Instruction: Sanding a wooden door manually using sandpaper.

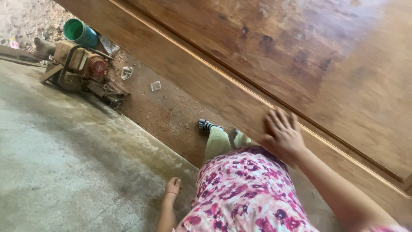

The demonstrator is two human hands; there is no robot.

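A large brown wooden panel (300, 56) with a raised moulding fills the upper right. My right hand (281, 134) lies flat on its lower frame edge, fingers spread, holding nothing. My left hand (173, 187) hangs at my side near the concrete floor, fingers curled loosely, with nothing in it. My pink flowered dress (244, 193), light green trousers and a striped sandal (205, 125) show below.
A rusty small engine machine (81, 68) stands at the upper left beside a green plastic bucket (79, 32). Scraps of clear plastic (127, 72) lie on the reddish sawdust ground. Grey concrete floor (64, 163) spreads across the left.
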